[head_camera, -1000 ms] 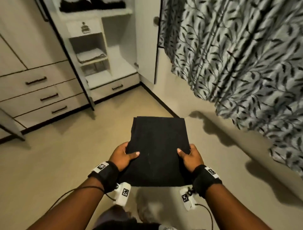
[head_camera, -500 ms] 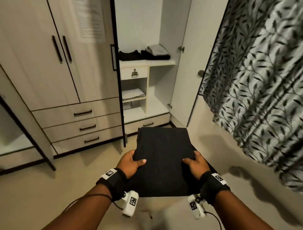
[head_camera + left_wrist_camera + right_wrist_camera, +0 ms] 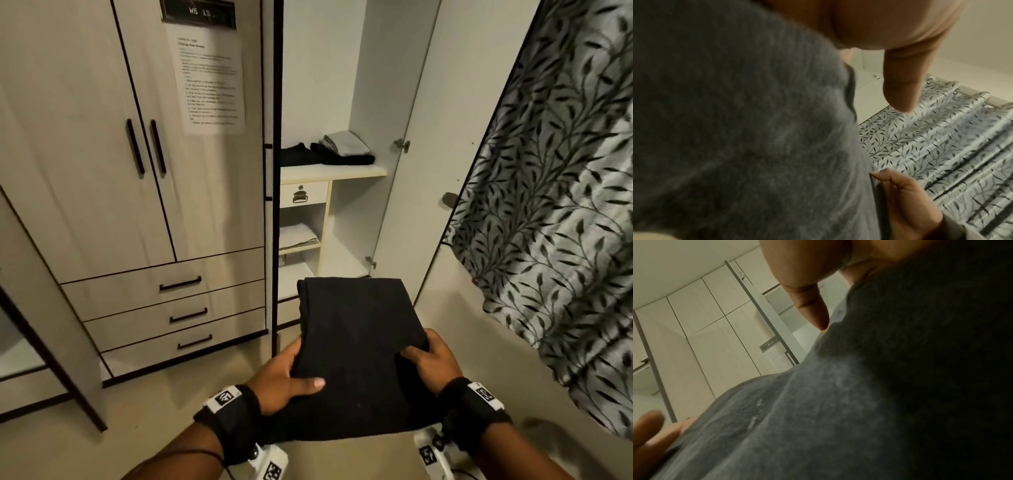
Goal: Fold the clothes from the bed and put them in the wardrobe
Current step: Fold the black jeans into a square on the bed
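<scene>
A folded black garment (image 3: 356,342) lies flat between my two hands, held level in front of the open wardrobe (image 3: 318,102). My left hand (image 3: 284,380) grips its left edge, thumb on top. My right hand (image 3: 431,359) grips the right edge the same way. Seen from the wrist views, the cloth (image 3: 740,129) (image 3: 859,402) fills most of the picture, with a thumb over it. On the wardrobe shelf (image 3: 332,170) sit folded dark clothes (image 3: 325,156) and a folded grey piece (image 3: 347,142).
The wardrobe's open door (image 3: 431,144) stands at the right, next to a leaf-patterned curtain (image 3: 555,222). Closed doors and three drawers (image 3: 178,308) are at the left. Below the shelf are a small drawer (image 3: 303,193) and a cubby holding folded pale cloth (image 3: 296,236). The floor is beige.
My view has risen and come closer to the wardrobe; the shelf with folded clothes is now straight ahead. Both hands keep the same hold on the black garment.
</scene>
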Available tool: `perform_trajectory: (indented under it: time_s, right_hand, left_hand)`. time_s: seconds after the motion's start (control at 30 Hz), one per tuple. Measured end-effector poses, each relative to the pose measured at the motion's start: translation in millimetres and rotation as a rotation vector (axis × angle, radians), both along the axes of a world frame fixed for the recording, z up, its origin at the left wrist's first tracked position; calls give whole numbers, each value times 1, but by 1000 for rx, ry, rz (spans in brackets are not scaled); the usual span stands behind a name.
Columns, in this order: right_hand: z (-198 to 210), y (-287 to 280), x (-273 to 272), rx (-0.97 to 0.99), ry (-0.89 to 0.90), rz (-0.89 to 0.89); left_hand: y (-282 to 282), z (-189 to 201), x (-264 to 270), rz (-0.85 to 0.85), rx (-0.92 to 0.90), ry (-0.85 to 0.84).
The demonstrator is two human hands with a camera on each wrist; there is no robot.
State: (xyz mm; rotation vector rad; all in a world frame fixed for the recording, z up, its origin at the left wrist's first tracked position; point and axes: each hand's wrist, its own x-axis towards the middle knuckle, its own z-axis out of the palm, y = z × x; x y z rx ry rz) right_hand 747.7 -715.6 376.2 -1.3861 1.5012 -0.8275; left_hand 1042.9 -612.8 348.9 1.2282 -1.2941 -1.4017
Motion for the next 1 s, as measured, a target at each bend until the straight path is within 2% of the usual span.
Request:
perform_trajectory:
  time_s: [0.1, 0.2, 0.43, 0.73, 0.87, 1.0]
  right_hand:
    - [-3, -36, 6, -21, 26, -27]
    - [-12, -78, 12, -16, 35, -38]
    - [-31, -213, 1, 15, 26, 23]
    - [-7, -426, -40, -77, 44, 246]
    - [-1, -509, -31, -87, 51, 252]
    - [-3, -592, 2, -114, 64, 273]
  left_hand:
    - [-28, -6, 3, -89, 23, -72]
    - [-70, -10, 5, -95, 29, -100]
    - [-217, -21, -8, 65, 8, -154]
    - [-437, -17, -36, 156, -11, -158]
    - [-505, -19, -35, 233, 0, -132]
    - [-582, -18, -13, 295, -7, -172]
